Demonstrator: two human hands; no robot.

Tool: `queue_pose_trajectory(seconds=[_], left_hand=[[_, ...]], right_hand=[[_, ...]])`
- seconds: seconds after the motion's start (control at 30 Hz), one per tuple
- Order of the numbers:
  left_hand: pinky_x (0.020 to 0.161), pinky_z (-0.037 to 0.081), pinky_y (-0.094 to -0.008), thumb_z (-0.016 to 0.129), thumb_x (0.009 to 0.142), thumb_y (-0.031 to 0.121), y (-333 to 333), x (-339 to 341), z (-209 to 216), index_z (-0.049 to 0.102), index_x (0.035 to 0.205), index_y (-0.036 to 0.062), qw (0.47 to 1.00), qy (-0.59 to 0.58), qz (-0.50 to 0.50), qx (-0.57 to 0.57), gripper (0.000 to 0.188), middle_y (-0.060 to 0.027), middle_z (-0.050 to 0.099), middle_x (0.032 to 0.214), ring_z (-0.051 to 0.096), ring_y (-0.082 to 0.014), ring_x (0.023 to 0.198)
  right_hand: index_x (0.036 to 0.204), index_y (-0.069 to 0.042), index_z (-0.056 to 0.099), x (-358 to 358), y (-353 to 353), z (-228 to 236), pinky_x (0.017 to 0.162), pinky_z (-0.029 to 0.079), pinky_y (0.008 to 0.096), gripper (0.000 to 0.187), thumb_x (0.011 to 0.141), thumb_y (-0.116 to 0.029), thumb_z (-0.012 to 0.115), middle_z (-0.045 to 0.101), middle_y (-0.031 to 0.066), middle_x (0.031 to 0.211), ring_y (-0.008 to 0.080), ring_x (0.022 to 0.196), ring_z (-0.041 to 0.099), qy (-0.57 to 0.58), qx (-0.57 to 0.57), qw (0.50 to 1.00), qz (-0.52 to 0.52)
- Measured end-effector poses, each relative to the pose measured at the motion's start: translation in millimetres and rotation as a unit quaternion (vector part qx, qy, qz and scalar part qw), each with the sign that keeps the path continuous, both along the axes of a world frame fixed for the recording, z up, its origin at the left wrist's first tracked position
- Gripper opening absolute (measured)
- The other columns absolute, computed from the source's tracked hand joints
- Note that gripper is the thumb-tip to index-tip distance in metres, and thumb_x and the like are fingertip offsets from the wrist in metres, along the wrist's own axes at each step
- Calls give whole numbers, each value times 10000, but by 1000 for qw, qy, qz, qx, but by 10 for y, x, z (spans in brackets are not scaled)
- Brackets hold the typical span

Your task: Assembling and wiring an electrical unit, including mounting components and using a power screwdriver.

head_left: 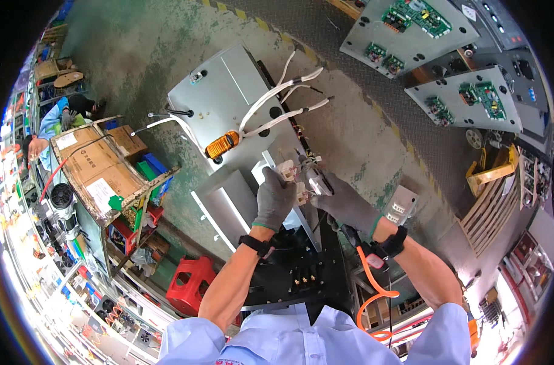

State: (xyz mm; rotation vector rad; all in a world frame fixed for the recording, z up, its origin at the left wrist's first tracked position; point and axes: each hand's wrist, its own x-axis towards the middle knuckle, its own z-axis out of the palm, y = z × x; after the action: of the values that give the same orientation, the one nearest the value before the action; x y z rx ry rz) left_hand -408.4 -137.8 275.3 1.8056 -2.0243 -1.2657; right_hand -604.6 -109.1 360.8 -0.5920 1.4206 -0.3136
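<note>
Pale plastic block (287,170), pinched in the gloved fingers of the left hand (274,199), is over a grey metal cabinet (219,91). Close beside it, the right hand's (349,204) fingers wrap around a silver handheld tool (317,182). Beyond are an orange coil (222,145) and white cables (259,108); a red stool (192,286) stands at lower left.

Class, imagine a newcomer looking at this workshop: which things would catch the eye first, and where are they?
Probably the bright orange coil, near the centre on a grey metal panel. Just below and right of it, the gloved right hand grips a handheld tool. A red stool stands out lower left, and green circuit boards upper right.
</note>
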Motion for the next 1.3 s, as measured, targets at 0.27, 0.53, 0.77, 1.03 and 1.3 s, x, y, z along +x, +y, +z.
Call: queue_pose_trajectory(seconds=[0.27, 0.53, 0.77, 1.03, 1.3], left_hand=[[481, 474, -506, 608, 800, 142, -12, -6, 4, 323, 994, -5, 1000, -24, 5, 6, 375, -201, 590, 624, 603, -432, 578], [459, 463, -519, 610, 807, 163, -13, 45, -45, 328, 988, -1, 999, -3, 31, 16, 373, -209, 571, 587, 593, -432, 544], [437, 464, -494, 623, 799, 150, 12, 62, -111, 364, 956, 5, 998, 26, 52, 8, 335, -179, 559, 565, 592, -416, 519], [441, 474, -459, 689, 780, 187, -8, 86, -122, 385, 946, 14, 999, 38, 31, -7, 387, -154, 565, 577, 608, -393, 532], [448, 472, -448, 727, 755, 208, -31, 103, -154, 383, 918, 19, 999, 27, 29, 0, 425, -146, 568, 582, 608, -382, 541]], right_hand=[[1327, -26, 402, 15, -361, -327, 761, 502, 412, 574, 830, -251, 579, 608, 233, 1071, 330, 929, 633, 14, -29, 996, 81], [1050, -45, 598, 131, -801, -909, 769, 524, 414, 238, 865, -179, 529, 623, 225, 1049, 340, 884, 651, 64, -16, 970, 234], [979, -17, 632, 372, -895, -1272, 749, 504, 395, 262, 848, -231, 557, 675, 164, 856, 261, 820, 659, 47, -81, 951, 296], [859, -14, 696, 518, -1070, -1196, 793, 506, 408, 171, 774, -129, 602, 694, 148, 872, 271, 879, 675, 136, -326, 681, 641], [847, -61, 710, 759, -961, -1338, 790, 450, 364, 176, 752, -198, 656, 695, 104, 880, 252, 839, 660, 191, -300, 662, 660]])
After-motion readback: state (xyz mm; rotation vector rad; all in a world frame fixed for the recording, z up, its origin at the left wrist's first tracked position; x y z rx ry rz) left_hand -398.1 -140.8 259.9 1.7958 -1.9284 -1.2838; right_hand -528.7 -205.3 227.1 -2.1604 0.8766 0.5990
